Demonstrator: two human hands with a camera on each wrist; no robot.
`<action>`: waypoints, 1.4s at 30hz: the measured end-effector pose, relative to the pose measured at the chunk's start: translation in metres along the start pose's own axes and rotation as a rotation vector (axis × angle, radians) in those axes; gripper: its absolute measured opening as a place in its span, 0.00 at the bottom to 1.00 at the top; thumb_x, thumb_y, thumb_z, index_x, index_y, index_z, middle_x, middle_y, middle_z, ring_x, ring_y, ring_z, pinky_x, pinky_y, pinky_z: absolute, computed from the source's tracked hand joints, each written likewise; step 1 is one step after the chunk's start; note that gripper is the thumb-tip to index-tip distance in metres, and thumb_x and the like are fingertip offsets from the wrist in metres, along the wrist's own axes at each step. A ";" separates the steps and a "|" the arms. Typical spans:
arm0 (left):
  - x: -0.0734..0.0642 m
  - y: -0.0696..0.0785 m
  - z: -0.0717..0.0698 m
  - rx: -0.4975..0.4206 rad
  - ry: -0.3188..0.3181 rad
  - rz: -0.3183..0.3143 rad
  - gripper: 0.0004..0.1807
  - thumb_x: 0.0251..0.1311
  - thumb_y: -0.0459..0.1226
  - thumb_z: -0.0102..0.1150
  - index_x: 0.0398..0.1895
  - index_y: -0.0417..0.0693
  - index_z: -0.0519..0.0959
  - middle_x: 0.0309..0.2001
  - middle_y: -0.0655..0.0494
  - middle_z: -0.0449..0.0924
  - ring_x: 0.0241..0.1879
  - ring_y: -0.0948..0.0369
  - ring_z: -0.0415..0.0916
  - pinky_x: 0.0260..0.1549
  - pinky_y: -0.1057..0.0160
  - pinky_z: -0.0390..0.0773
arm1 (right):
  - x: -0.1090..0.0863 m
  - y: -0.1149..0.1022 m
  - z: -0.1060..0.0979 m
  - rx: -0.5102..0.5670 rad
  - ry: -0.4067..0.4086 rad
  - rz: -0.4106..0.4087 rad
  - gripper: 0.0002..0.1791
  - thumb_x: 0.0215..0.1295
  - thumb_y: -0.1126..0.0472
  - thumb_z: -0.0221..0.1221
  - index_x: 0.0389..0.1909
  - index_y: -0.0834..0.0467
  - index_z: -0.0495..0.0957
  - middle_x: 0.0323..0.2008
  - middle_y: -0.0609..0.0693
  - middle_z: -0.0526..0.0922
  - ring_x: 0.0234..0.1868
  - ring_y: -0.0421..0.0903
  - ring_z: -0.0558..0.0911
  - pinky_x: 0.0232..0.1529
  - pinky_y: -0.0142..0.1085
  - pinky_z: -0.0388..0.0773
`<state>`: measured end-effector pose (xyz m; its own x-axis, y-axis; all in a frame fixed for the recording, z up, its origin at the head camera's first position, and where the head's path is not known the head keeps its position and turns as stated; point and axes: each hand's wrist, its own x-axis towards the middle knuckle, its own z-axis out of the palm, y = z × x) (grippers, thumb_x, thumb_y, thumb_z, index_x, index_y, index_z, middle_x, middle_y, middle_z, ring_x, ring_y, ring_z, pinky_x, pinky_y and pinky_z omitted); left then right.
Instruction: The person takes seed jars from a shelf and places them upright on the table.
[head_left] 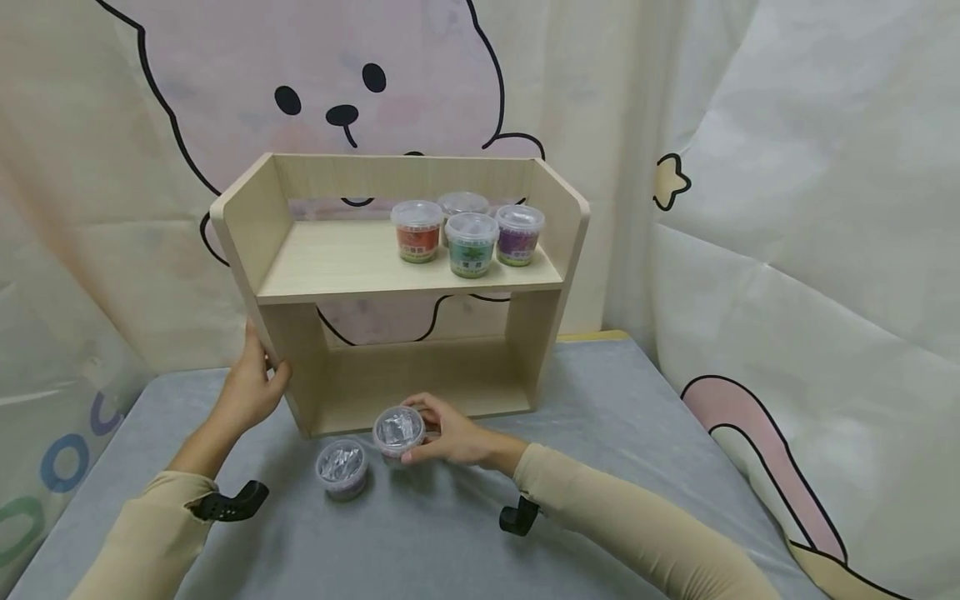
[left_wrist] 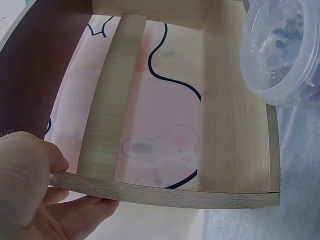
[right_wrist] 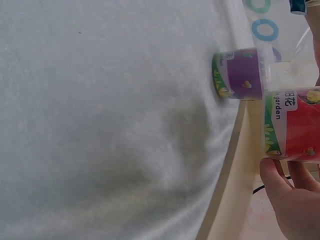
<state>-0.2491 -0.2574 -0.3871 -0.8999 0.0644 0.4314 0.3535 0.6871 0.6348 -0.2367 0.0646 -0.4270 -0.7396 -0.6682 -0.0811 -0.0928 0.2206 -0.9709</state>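
Note:
My left hand (head_left: 251, 390) grips the left side panel of a small two-tier wooden shelf (head_left: 412, 287). In the left wrist view, the thumb and fingers pinch the panel edge (left_wrist: 165, 196) between them. My right hand (head_left: 459, 433) holds a clear-lidded plastic tub with a red label (right_wrist: 300, 125) by its side, near the front of the lower tier. To its left, a similar tub with a purple label (right_wrist: 242, 75) stands on the table just in front of the shelf. Its clear lid (left_wrist: 275, 47) is close by in the left wrist view.
On the upper tier, toward the right, stand several lidded tubs: an orange-red one (head_left: 417, 233), a green one (head_left: 472, 246), a purple one (head_left: 519, 236) and one partly hidden behind (head_left: 462, 202). A grey-blue cloth (head_left: 600, 417) covers the table. Printed curtains (head_left: 810, 208) hang around it.

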 end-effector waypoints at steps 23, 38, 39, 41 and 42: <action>0.000 0.000 0.002 0.007 0.003 -0.038 0.48 0.66 0.27 0.49 0.80 0.51 0.32 0.67 0.19 0.63 0.61 0.24 0.69 0.52 0.28 0.73 | 0.000 0.039 0.018 0.033 -0.024 0.061 0.39 0.59 0.72 0.67 0.70 0.54 0.62 0.65 0.57 0.78 0.64 0.48 0.79 0.61 0.35 0.76; 0.002 0.000 0.000 0.027 -0.001 -0.032 0.49 0.66 0.28 0.50 0.80 0.49 0.30 0.69 0.21 0.62 0.59 0.23 0.69 0.51 0.27 0.73 | 0.009 0.040 0.018 -0.008 -0.050 0.035 0.38 0.61 0.72 0.67 0.70 0.56 0.62 0.65 0.60 0.77 0.63 0.47 0.79 0.64 0.37 0.73; 0.002 0.000 0.000 0.026 0.002 -0.031 0.49 0.66 0.28 0.50 0.80 0.49 0.30 0.69 0.21 0.62 0.59 0.23 0.70 0.51 0.27 0.73 | 0.009 0.040 0.018 -0.010 -0.053 0.033 0.38 0.62 0.71 0.66 0.71 0.56 0.61 0.65 0.60 0.77 0.63 0.47 0.78 0.64 0.37 0.73; 0.002 0.000 0.001 0.026 0.006 -0.027 0.49 0.66 0.28 0.50 0.80 0.49 0.31 0.68 0.21 0.62 0.59 0.23 0.70 0.52 0.28 0.73 | 0.009 0.040 0.017 -0.018 -0.055 0.040 0.38 0.62 0.70 0.67 0.71 0.56 0.61 0.66 0.60 0.77 0.64 0.48 0.78 0.65 0.37 0.73; 0.002 0.000 0.001 0.026 0.008 -0.027 0.49 0.66 0.28 0.50 0.80 0.49 0.31 0.68 0.21 0.62 0.59 0.24 0.70 0.52 0.28 0.73 | 0.009 0.040 0.017 -0.019 -0.056 0.044 0.39 0.62 0.70 0.67 0.71 0.56 0.61 0.66 0.60 0.77 0.64 0.48 0.78 0.65 0.38 0.73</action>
<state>-0.2508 -0.2571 -0.3872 -0.9069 0.0397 0.4194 0.3222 0.7069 0.6297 -0.2358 0.0548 -0.4708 -0.7045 -0.6965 -0.1363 -0.0746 0.2637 -0.9617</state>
